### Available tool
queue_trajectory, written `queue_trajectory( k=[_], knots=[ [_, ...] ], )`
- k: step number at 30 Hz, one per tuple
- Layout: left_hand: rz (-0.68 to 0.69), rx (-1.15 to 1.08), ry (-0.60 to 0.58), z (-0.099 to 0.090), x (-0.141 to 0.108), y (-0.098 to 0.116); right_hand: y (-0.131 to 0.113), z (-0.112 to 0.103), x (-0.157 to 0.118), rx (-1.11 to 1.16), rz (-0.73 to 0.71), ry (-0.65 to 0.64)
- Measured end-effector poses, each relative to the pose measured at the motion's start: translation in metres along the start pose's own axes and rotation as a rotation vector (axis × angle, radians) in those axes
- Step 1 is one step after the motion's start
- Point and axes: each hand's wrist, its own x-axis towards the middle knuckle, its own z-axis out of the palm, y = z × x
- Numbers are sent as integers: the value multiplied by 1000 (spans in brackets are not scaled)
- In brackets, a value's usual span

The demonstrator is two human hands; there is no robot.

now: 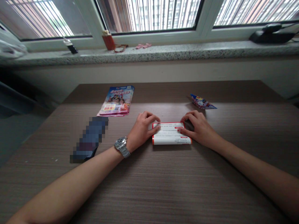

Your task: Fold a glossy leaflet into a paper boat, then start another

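A white printed leaflet (168, 134) with red edges and small text lies in front of me on the table, its near edge curled up in a fold. My left hand (143, 129) grips its left side, thumb on top and fingers at the far corner. On the opposite side, my right hand (197, 127) has its thumb pressed on the paper and its fingers curled at the far right corner. Behind my right hand stands a folded piece of colourful printed paper (202, 102). What the leaflet's underside shows is hidden.
A stack of colourful flyers (118, 101) lies at the back left of the brown table (154, 186). Nearer me is a pixelated dark, flat object (90, 140). The stone sill (173, 53) carries a red container (108, 41), pink pieces (143, 46) and a black device (272, 35).
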Motion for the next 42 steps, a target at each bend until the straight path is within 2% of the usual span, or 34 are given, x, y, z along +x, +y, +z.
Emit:
queue_trajectory(
  k=[4, 13, 22, 42],
  knots=[
    [96, 63, -36, 3, 0, -4, -1, -1, 0, 2, -7, -5],
    [169, 118, -75, 4, 1, -5, -2, -1, -2, -16, -64, 6],
    [134, 120, -109, 3, 1, -2, 0, 0, -1, -6, -57, 20],
    [138, 109, -94, 4, 0, -3, 0, 0, 0, 10, -41, 8]
  ],
)
